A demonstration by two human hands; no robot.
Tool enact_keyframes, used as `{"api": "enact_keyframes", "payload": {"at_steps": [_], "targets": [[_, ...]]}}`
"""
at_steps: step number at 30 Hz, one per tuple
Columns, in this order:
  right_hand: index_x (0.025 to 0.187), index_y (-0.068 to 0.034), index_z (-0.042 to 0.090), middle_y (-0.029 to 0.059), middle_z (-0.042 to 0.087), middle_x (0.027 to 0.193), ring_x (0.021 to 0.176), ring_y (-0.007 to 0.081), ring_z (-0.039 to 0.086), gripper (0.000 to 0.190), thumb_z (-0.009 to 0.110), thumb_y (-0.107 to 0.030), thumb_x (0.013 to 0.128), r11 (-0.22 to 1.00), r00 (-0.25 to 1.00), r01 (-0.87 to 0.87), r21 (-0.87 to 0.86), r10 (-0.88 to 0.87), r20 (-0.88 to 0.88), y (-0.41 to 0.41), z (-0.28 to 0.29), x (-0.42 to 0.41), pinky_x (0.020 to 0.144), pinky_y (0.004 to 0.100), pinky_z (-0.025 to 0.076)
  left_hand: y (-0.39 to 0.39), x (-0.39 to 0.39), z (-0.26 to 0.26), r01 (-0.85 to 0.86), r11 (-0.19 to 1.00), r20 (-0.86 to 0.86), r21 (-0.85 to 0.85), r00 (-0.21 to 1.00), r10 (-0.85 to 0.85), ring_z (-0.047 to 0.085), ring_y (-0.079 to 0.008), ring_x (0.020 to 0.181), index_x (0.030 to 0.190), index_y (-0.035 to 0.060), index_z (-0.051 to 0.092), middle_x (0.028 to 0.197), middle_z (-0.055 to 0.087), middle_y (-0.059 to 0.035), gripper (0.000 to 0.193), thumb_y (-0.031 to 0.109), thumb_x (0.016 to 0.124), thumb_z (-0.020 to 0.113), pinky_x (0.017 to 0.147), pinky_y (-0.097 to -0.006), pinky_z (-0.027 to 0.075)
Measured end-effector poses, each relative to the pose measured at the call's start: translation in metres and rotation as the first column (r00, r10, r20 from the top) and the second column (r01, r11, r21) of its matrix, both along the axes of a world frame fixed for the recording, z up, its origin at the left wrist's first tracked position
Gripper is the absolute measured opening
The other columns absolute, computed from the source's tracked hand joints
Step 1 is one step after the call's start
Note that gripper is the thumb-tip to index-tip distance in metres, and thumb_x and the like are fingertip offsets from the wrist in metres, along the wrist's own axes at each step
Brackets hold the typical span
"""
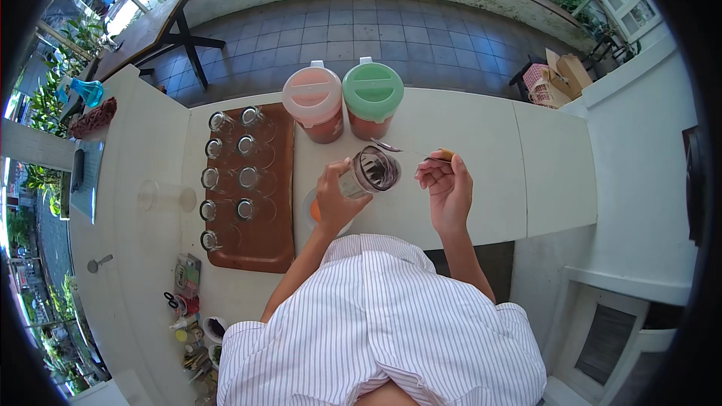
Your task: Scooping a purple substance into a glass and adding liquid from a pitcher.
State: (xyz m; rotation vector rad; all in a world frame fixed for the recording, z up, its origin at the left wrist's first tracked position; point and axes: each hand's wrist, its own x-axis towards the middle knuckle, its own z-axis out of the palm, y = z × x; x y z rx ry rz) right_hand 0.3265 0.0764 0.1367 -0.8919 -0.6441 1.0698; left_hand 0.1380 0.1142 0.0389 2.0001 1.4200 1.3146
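Note:
My left hand (334, 194) grips a clear drinking glass (377, 169), tilted with its mouth facing up and right. A dark purple smear coats the inside near the rim. My right hand (450, 192) holds a metal spoon (387, 146) by its handle; the bowl of the spoon hovers just beyond the glass's rim and carries some dark purple residue. Something yellow-brown (445, 154) shows at the fingertips, perhaps part of the handle. Partly hidden under my left forearm is a white dish (309, 203) with something orange (315, 210) in it.
Two lidded pitchers, one pink (312, 93) and one green (373, 90), stand at the table's far edge. To the left, a brown tray (285, 180) bears several clear glasses (248, 177). Jars and scissors (171, 300) crowd the lower left; a clear plastic container (163, 197) sits beyond the tray.

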Motion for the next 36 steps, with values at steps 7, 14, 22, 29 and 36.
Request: {"api": "enact_keyframes", "payload": {"at_steps": [7, 14, 22, 29, 36], "targets": [[0.099, 0.0, 0.055, 0.0122, 0.06, 0.077, 0.067, 0.0183, 0.057, 0.029, 0.035, -0.022, 0.098, 0.978, 0.977, -0.209, 0.019, 0.21, -0.04, -0.01, -0.021, 0.019, 0.059, 0.0274, 0.043, 0.003, 0.0, 0.01, 0.384, 0.877, 0.274, -0.29, 0.911, -0.308, 0.059, -0.0192, 0.095, 0.107, 0.0041, 0.047, 0.098, 0.059, -0.0091, 0.065, 0.012, 0.052, 0.082, 0.087, -0.0317, 0.045], [0.107, 0.002, 0.052, 0.0136, 0.061, 0.084, 0.072, 0.0189, 0.059, 0.029, 0.034, -0.019, 0.099, 0.964, 0.964, -0.264, 0.003, 0.264, -0.029, -0.011, -0.038, 0.019, 0.063, 0.0286, 0.044, 0.003, 0.002, 0.006, 0.404, 0.883, 0.294, -0.239, 0.897, -0.331, 0.061, -0.0224, 0.096, 0.107, 0.0038, 0.048, 0.101, 0.061, -0.0108, 0.067, 0.013, 0.051, 0.083, 0.086, -0.0329, 0.047], [0.106, 0.0, 0.052, 0.0126, 0.062, 0.083, 0.072, 0.0177, 0.059, 0.028, 0.034, -0.02, 0.099, 0.996, 0.997, -0.075, -0.052, 0.077, 0.03, -0.005, -0.042, 0.014, 0.063, 0.0273, 0.043, -0.001, -0.001, 0.006, 0.301, 0.935, 0.21, -0.187, 0.942, -0.262, 0.059, -0.0277, 0.101, 0.108, 0.0043, 0.048, 0.106, 0.059, -0.0133, 0.07, 0.014, 0.05, 0.085, 0.087, -0.0368, 0.047], [0.102, -0.001, 0.052, 0.0116, 0.061, 0.08, 0.07, 0.0175, 0.058, 0.028, 0.033, -0.02, 0.099, 0.993, 0.992, -0.11, -0.036, 0.108, -0.07, -0.02, -0.029, 0.0, 0.061, 0.0268, 0.042, -0.002, 0.004, 0.001, 0.185, 0.983, 0.182, 0.014, 0.966, -0.184, 0.058, -0.0295, 0.097, 0.107, 0.0047, 0.048, 0.104, 0.059, -0.0149, 0.068, 0.018, 0.052, 0.087, 0.082, -0.039, 0.046], [0.102, -0.001, 0.053, 0.0115, 0.061, 0.08, 0.07, 0.017, 0.058, 0.027, 0.033, -0.02, 0.099, 0.995, 0.994, -0.09, -0.047, 0.087, -0.07, -0.015, -0.027, -0.009, 0.06, 0.0264, 0.042, -0.002, 0.005, -0.007, 0.139, 0.981, 0.144, 0.132, 0.977, -0.158, 0.058, -0.0278, 0.095, 0.109, 0.0052, 0.046, 0.105, 0.059, -0.0141, 0.066, 0.018, 0.057, 0.085, 0.082, -0.0375, 0.046]]}}
